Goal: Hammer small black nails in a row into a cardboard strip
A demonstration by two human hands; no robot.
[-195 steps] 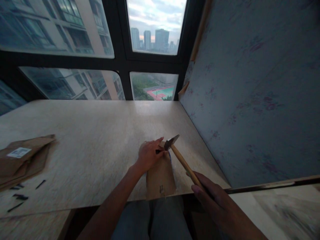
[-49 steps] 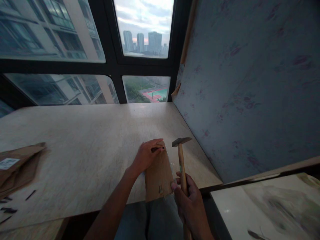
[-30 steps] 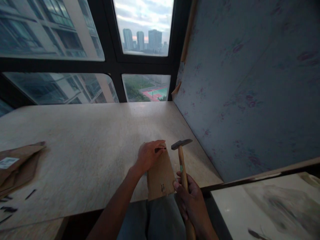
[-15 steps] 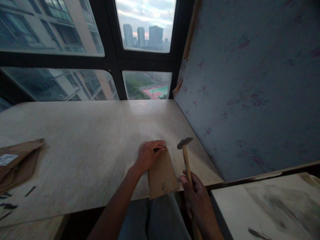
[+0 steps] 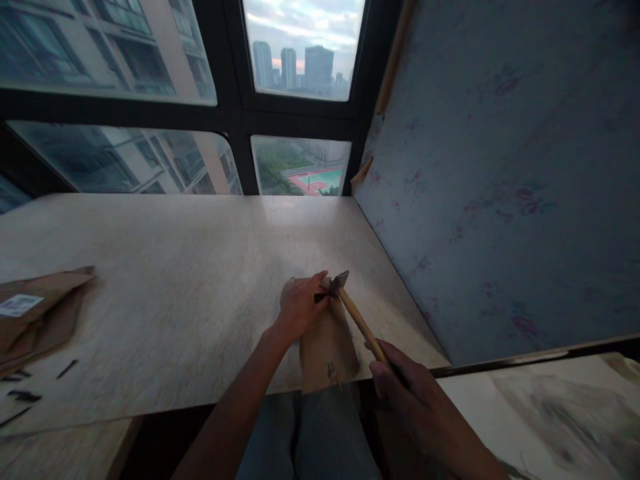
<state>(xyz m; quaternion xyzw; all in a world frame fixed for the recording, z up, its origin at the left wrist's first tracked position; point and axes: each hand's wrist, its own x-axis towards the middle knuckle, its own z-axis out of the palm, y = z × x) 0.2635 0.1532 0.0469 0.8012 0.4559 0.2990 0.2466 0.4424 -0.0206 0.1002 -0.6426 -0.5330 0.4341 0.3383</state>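
A strip of brown cardboard (image 5: 327, 350) lies on the stone-look ledge, its near end poking past the front edge. My left hand (image 5: 300, 307) rests on the far part of that strip, fingers closed around a small dark piece too unclear to name. In my right hand (image 5: 407, 383) is a hammer (image 5: 361, 323), gripped by its wooden handle. The hammer's metal head sits right at my left fingertips, over the far end of the cardboard. Whether it touches the dark piece I cannot tell.
Folded brown cardboard (image 5: 45, 313) with a white label lies at the left. Several thin black pieces (image 5: 24, 396) are scattered near it. A flower-patterned wall (image 5: 480, 200) bounds the right side, and dark-framed windows (image 5: 235, 160) stand behind the ledge (image 5: 175, 267).
The hammer has swung left and down, from upright beside the cardboard to its head at my left fingertips. My left hand stays on the cardboard. The view has shifted slightly.
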